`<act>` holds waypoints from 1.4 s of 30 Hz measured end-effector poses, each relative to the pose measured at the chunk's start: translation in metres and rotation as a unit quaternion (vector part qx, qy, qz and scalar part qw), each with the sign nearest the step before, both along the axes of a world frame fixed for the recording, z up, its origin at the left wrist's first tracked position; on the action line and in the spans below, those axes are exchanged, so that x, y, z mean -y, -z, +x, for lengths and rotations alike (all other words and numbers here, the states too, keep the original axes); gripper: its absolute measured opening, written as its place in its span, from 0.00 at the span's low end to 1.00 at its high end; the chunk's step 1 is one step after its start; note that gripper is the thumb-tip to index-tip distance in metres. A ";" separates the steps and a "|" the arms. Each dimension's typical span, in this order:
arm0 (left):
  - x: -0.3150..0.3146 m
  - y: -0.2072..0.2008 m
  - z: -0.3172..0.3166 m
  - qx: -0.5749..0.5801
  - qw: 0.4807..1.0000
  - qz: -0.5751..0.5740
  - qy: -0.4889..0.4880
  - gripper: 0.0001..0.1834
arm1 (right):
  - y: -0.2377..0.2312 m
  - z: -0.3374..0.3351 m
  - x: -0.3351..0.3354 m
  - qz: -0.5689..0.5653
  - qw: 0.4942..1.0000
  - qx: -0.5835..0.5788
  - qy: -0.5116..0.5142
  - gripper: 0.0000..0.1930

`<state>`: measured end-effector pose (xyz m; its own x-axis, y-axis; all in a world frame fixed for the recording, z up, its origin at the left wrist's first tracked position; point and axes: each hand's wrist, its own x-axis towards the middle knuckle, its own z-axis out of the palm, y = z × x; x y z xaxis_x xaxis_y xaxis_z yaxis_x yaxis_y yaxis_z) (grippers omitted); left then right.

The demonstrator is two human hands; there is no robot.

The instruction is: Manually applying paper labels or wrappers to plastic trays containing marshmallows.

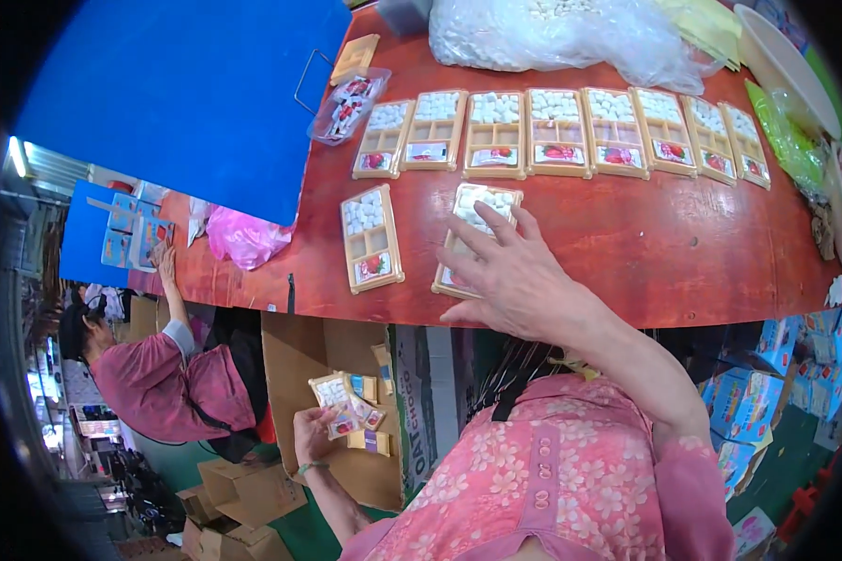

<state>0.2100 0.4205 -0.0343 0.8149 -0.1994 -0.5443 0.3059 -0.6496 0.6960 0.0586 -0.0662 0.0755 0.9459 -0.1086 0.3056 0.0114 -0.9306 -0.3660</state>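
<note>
My left hand (312, 436) reaches down to the cardboard box (290, 360) below the table edge. Its fingers close on a tan compartment tray (328, 390) filled with white pieces, and more packs lie beneath it in the box. Over the table, my right hand (524, 280) spreads its fingers across another compartment tray (473, 198), partly covering it. This one has white pieces at its top and a red-printed packet near its lower end. To its left lies a similar tray (370, 238), slightly tilted and untouched.
A row of several filled trays (557, 136) runs along the far side of the red table (627, 238). Beyond it sits a clear plastic bag (533, 37) of white pieces. A plastic tub (354, 105) of packets stands beside a large blue panel (178, 103). A co-worker (173, 388) is at left.
</note>
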 end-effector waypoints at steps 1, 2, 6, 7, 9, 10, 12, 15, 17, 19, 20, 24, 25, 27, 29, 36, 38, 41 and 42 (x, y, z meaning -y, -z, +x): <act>-0.023 0.019 0.007 -0.042 0.998 -0.017 -0.036 0.10 | 0.008 0.002 0.003 0.002 1.000 -0.001 0.003 0.30; -0.046 0.045 0.027 -0.019 0.999 0.032 -0.012 0.11 | 0.015 -0.001 0.008 0.001 1.000 0.001 0.001 0.30; -0.010 0.042 0.022 -0.011 0.999 0.037 -0.009 0.10 | 0.019 -0.021 0.015 0.005 1.000 -0.005 -0.005 0.29; -0.016 0.059 0.027 -0.017 0.999 0.038 0.002 0.10 | 0.018 -0.029 0.016 0.005 1.000 -0.007 -0.002 0.29; -0.026 0.084 0.028 -0.060 0.996 -0.048 -0.043 0.10 | 0.012 -0.046 0.021 0.011 1.000 -0.019 -0.013 0.28; -0.026 0.090 0.030 -0.065 0.996 -0.048 -0.038 0.10 | 0.011 -0.056 0.023 0.019 0.999 -0.027 -0.029 0.28; -0.019 0.096 0.033 0.083 0.972 0.179 0.131 0.10 | 0.010 -0.075 0.032 0.017 0.999 -0.040 -0.010 0.27; 0.004 0.091 0.030 0.123 0.984 0.119 0.042 0.12 | 0.008 -0.101 0.046 0.037 0.998 -0.055 0.023 0.24; 0.043 0.053 0.021 0.143 0.983 0.047 0.102 0.10 | 0.009 -0.116 0.056 0.032 0.996 -0.072 0.046 0.23; 0.038 0.058 0.041 0.147 0.983 0.046 0.104 0.08 | 0.005 -0.131 0.064 0.047 0.994 -0.077 0.063 0.23; 0.030 0.042 0.025 0.136 0.983 0.049 0.117 0.08 | 0.006 -0.143 0.068 0.041 0.992 -0.077 0.088 0.23; 0.187 -0.063 -0.030 0.007 0.978 -0.021 0.206 0.08 | 0.008 -0.150 0.073 0.028 0.992 -0.071 0.098 0.22; 0.217 -0.067 -0.049 -0.016 0.961 -0.075 0.267 0.09 | 0.009 -0.154 0.074 0.026 0.992 -0.062 0.104 0.22; 0.272 -0.051 -0.081 -0.120 0.931 -0.136 0.318 0.13 | 0.012 -0.161 0.073 0.050 0.991 -0.032 0.121 0.19; 0.307 -0.011 -0.115 -0.120 0.911 -0.169 0.357 0.19 | 0.008 -0.169 0.067 0.047 0.992 0.015 0.115 0.15; 0.376 0.099 -0.139 -0.122 0.943 -0.229 0.207 0.23 | 0.025 -0.206 0.019 0.277 0.950 0.115 0.084 0.05; 0.370 0.123 -0.136 -0.045 0.953 -0.243 0.177 0.23 | 0.044 -0.209 0.012 0.296 0.949 0.070 0.088 0.05; 0.369 0.118 -0.148 0.192 0.882 -0.227 0.366 0.20 | 0.074 -0.209 0.013 0.313 0.939 0.004 0.145 0.06; 0.380 0.085 -0.163 0.115 0.901 -0.232 0.347 0.18 | 0.084 -0.208 0.015 0.356 0.910 -0.025 0.209 0.07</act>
